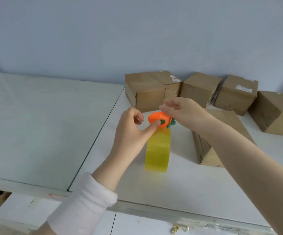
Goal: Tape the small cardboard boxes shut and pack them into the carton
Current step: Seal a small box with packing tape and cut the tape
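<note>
Several small boxes (pixel 145 95) on table (pixel 171 187), by wall; judged light, crushable, best held by opposite sides. Tape roll (pixel 157 150) upright, centre. Left hand (pixel 132 129): thumb on orange cutter (pixel 158 117), fingers curled, grip unconfirmed. Right hand (pixel 179 107) spread, empty.

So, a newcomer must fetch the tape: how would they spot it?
Look at the white table, in front of the brown boxes lining the blue wall. The tape roll stands on edge beside the left hand, the only translucent yellow thing.
</note>
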{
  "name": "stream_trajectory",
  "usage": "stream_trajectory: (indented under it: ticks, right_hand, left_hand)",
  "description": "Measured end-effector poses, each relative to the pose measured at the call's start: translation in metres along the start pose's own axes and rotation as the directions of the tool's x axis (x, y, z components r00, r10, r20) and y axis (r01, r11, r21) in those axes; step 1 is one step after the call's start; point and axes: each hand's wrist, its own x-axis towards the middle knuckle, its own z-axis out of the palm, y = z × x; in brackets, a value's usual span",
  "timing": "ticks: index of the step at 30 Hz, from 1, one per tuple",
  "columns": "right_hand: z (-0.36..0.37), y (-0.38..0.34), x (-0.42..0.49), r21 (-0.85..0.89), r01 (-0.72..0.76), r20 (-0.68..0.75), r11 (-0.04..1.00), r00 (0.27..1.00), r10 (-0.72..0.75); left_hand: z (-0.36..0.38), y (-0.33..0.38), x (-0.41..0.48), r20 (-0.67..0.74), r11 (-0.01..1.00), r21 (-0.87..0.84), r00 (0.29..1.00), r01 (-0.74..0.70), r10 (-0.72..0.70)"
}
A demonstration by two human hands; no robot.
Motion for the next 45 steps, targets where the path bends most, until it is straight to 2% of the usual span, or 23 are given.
stream_trajectory:
  ticks: [3,5,7,9,12,17,20,23,26,29,33,35,38,40,42,45]
  right_hand:
    - [0.001,-0.008,-0.012,0.085,0.035,0.095,0.996,0.995,-0.043]
    - [-0.001,-0.012,-0.021,0.065,0.086,0.169,0.994,0.981,-0.096]
    - [-0.003,-0.013,-0.027,-0.018,0.158,0.18,0.987,0.972,-0.152]
    - [-0.002,-0.012,-0.032,-0.08,0.198,0.101,0.977,0.977,-0.189]
    - [0.008,-0.007,-0.039,-0.086,0.235,-0.071,0.968,0.968,-0.242]
    - [0.019,0.001,-0.051,-0.114,0.277,-0.328,0.954,0.896,-0.299]
    - [0.013,-0.002,-0.054,-0.124,0.263,-0.426,0.957,0.856,-0.291]
    - [0.0,-0.006,-0.057,-0.015,0.2,-0.479,0.98,0.859,-0.183]
    - [-0.019,-0.014,-0.061,0.191,0.106,-0.44,0.976,0.898,-0.011]
    - [-0.041,-0.021,-0.066,0.41,0.052,-0.382,0.911,0.916,0.119]
    - [-0.071,-0.023,-0.073,0.549,0.029,-0.33,0.835,0.926,0.185]
    - [-0.086,-0.019,-0.073,0.658,-0.011,-0.287,0.753,0.921,0.264]
    - [-0.104,-0.005,-0.071,0.833,0.024,-0.261,0.553,0.898,0.354]
    - [-0.108,0.011,-0.07,0.884,0.057,-0.253,0.463,0.893,0.372]
    - [-0.108,0.029,-0.073,0.901,0.067,-0.257,0.429,0.879,0.402]
    - [-0.11,0.062,-0.081,0.911,0.049,-0.281,0.41,0.802,0.527]
  left_hand:
    - [0.0,-0.005,-0.005,0.105,0.958,-0.184,0.973,0.221,-0.204]
    - [0.0,-0.006,-0.007,0.229,0.939,-0.216,0.949,0.268,-0.218]
    - [-0.002,0.0,-0.011,0.289,0.932,-0.217,0.931,0.289,-0.222]
    - [-0.003,0.01,-0.012,0.271,0.935,-0.201,0.934,0.292,-0.233]
    - [-0.001,0.019,-0.015,0.22,0.942,-0.176,0.944,0.285,-0.245]
    - [0.004,0.032,-0.019,0.13,0.944,-0.2,0.962,0.263,-0.24]
    - [0.01,0.041,-0.02,0.068,0.958,-0.232,0.985,0.168,-0.156]
    - [0.014,0.054,-0.02,0.027,0.97,-0.241,0.999,0.029,-0.023]
    - [0.016,0.07,-0.015,0.049,0.965,-0.253,0.995,-0.071,0.086]
    - [0.02,0.087,-0.011,0.089,0.945,-0.301,0.983,-0.128,0.161]
    - [0.028,0.107,-0.007,0.114,0.926,-0.283,0.95,-0.249,0.291]
    - [0.035,0.116,-0.007,0.107,0.91,-0.281,0.933,-0.303,0.344]
    - [0.048,0.125,-0.008,0.1,0.887,-0.356,0.932,-0.292,0.347]
    - [0.061,0.126,-0.008,0.096,0.881,-0.404,0.947,-0.246,0.308]
    - [0.074,0.125,-0.008,0.115,0.892,-0.408,0.958,-0.195,0.262]
    - [0.088,0.123,-0.009,0.15,0.877,-0.468,0.968,-0.111,0.203]
